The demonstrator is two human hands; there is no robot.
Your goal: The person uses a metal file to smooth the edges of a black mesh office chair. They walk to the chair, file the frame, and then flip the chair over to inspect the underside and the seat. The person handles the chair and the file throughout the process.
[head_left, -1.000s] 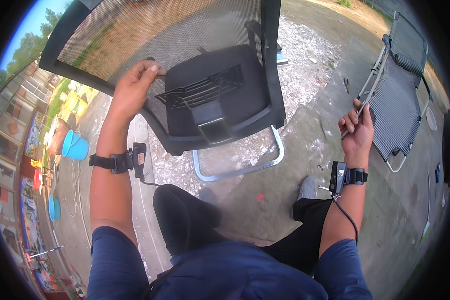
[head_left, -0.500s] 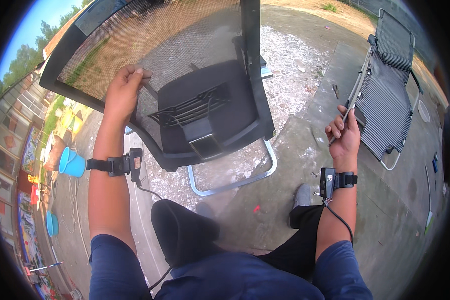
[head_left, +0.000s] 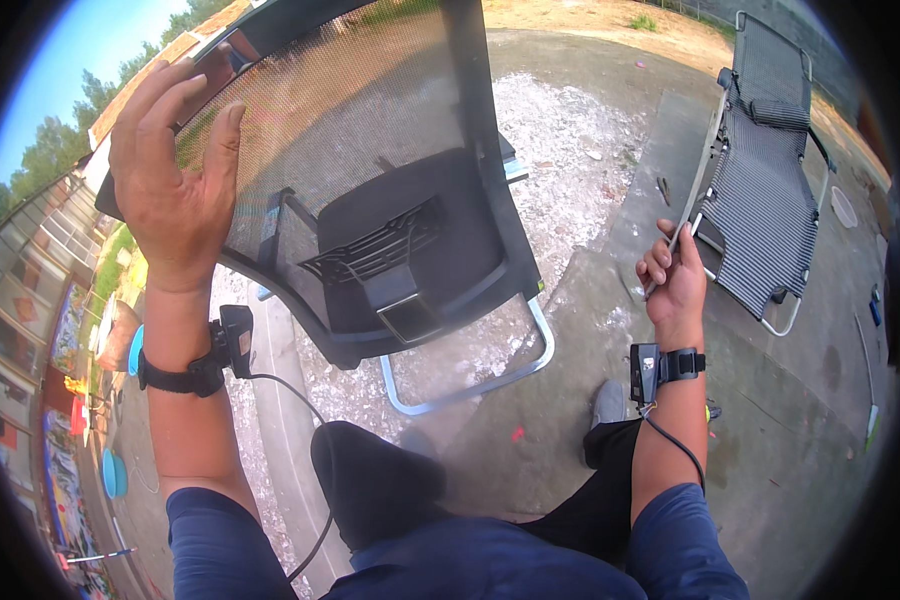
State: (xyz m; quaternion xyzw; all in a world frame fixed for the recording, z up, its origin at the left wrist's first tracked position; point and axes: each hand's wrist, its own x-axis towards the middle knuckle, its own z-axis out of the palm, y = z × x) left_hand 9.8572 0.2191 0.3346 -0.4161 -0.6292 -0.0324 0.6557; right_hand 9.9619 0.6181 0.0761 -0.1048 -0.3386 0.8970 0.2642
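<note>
In front of me stands a black mesh-backed chair [head_left: 410, 200] with a dark seat and a bent silver tube base [head_left: 470, 395]. A black slatted piece with a rectangular panel [head_left: 407, 312] shows low on its back. My left hand [head_left: 175, 170] is raised over the left side of the mesh back, fingers spread and nothing held. Whether it touches the frame I cannot tell. Off to the right, my right hand [head_left: 678, 268] is closed around a thin grey rod [head_left: 677, 240], whose exact kind is unclear. The rod overlaps the folding lounger's edge in view.
A striped folding lounger [head_left: 765, 200] stands at the right. Pliers-like dark tool [head_left: 664, 190] lies on the concrete beside it. White rubble [head_left: 570, 130] covers ground behind the chair. Blue buckets [head_left: 115, 472] stand at the left, near a building.
My left hand has let go of the mesh and moved up and left, its fingers spreading. The view has shifted slightly. My right hand keeps its hold on the rod.
</note>
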